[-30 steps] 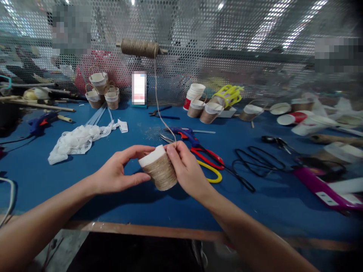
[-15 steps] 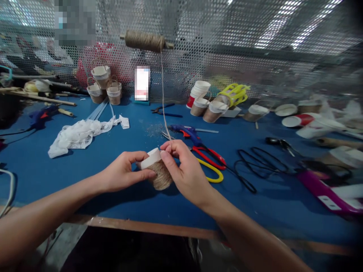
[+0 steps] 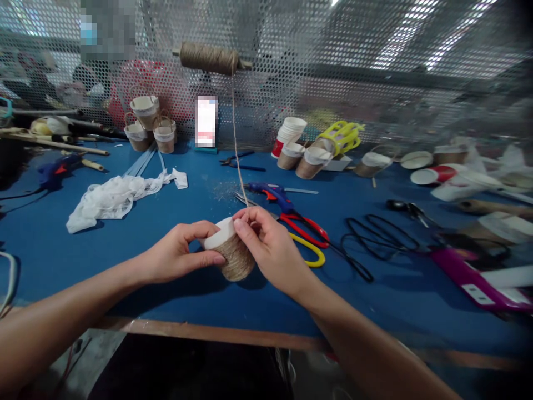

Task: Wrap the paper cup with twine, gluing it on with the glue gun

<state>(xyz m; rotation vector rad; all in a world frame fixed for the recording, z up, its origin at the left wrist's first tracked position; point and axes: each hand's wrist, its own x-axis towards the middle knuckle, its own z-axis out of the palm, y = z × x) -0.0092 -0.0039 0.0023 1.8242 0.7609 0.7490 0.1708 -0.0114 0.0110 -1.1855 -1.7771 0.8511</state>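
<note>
A paper cup (image 3: 236,258) wrapped in brown twine, its white rim bare, is tilted between my two hands above the blue table. My left hand (image 3: 181,253) grips it from the left, fingers at the rim and thumb on the twine. My right hand (image 3: 270,244) is closed at the rim's right side, thumb and finger pinched on the cup where the twine strand arrives. That strand (image 3: 235,133) runs taut from the twine roll (image 3: 209,58) on the mesh panel down to my right fingers.
Beyond my right hand are a blue glue gun (image 3: 272,193) and scissors with red and yellow handles (image 3: 318,258). White lace (image 3: 108,200) lies left. Wrapped cups (image 3: 145,111) stand at the back. A purple power strip (image 3: 462,278) and black cables (image 3: 378,239) are right.
The whole view has shifted slightly. The cup has turned a little between my hands, showing more of its twine side. Both hands keep their hold.
</note>
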